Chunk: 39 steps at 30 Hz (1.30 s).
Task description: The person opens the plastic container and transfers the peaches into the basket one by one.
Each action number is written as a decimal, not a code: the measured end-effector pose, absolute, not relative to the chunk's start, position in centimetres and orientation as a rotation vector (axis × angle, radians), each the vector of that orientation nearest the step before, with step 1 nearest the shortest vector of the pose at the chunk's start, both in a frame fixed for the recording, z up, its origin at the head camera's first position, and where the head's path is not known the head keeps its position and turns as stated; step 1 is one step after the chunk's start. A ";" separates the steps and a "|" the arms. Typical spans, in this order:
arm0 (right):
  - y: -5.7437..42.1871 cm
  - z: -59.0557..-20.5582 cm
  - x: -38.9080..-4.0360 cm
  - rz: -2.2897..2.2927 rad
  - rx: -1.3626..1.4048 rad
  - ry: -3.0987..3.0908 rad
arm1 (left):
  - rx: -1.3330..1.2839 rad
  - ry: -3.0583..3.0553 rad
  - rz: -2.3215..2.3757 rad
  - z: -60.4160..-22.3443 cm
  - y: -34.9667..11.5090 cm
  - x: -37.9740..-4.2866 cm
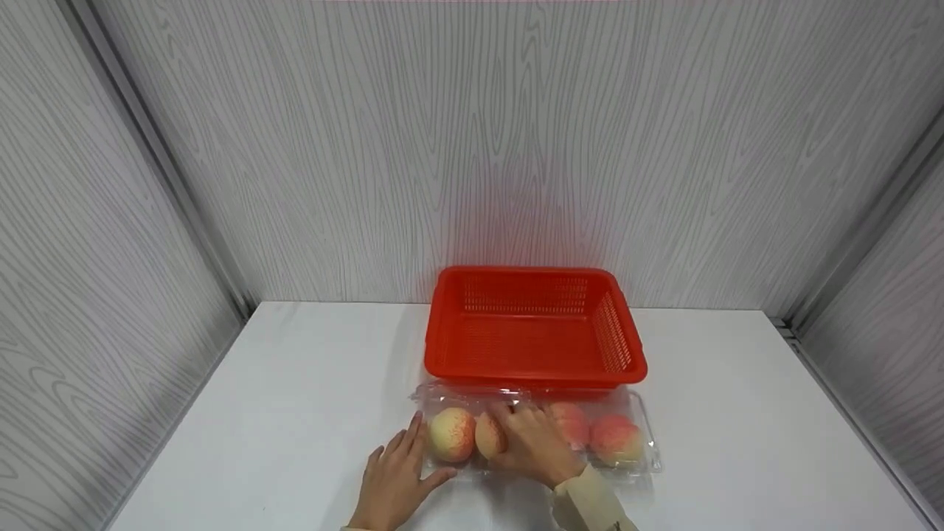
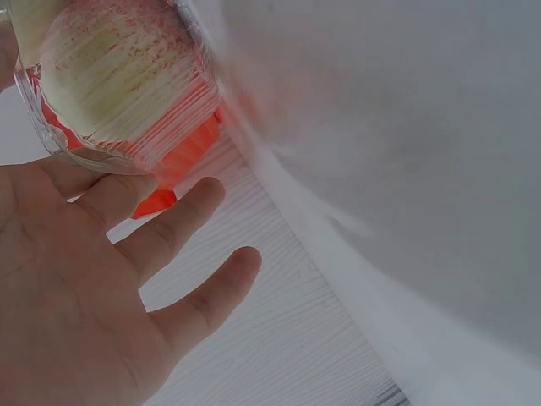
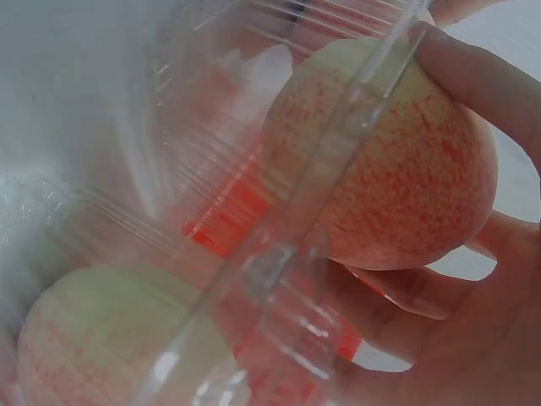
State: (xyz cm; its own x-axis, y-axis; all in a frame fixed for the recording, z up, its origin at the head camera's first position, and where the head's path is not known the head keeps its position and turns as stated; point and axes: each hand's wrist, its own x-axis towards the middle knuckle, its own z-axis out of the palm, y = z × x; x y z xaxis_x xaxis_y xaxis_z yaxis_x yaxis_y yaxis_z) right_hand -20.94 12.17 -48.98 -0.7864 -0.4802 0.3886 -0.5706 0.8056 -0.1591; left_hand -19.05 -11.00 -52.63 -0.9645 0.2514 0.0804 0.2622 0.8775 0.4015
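Observation:
Below the basket, clear plastic packaging (image 1: pixel 652 446) holds red and yellow peaches. My right hand (image 1: pixel 535 446) grips one peach (image 1: pixel 490 436) near the middle, thumb and fingers curved around it; the right wrist view shows that peach behind a clear plastic rim (image 3: pixel 334 169). To its left, a yellow peach with a red blush (image 1: pixel 451 435) lies in the packaging. My left hand (image 1: pixel 398 472) rests beside the packaging's left end, fingers extended and spread. In the left wrist view some of its fingers lie right at the plastic wall.
A red plastic basket (image 1: pixel 527 346) with slotted walls stands just behind the packaging, close to the back panel (image 1: pixel 354 184). Two more peaches, one pinkish (image 1: pixel 569 424) and one red and yellow (image 1: pixel 616 440), lie right of my right hand. White tabletop (image 1: pixel 295 413) extends on both sides.

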 end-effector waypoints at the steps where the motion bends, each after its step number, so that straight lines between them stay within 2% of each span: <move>1: 12.2 -48.9 -20.9 0.377 0.797 -2.664 | -0.415 -3.020 -0.655 -52.6 -11.0 -19.1; 22: 13.3 -48.0 -19.8 0.529 0.796 -2.689 | -0.496 -2.938 -0.648 -52.6 -11.3 -19.1; 39: 13.9 -46.4 -18.6 0.649 0.811 -2.765 | -0.457 -2.968 -0.701 -52.8 -11.2 -19.1</move>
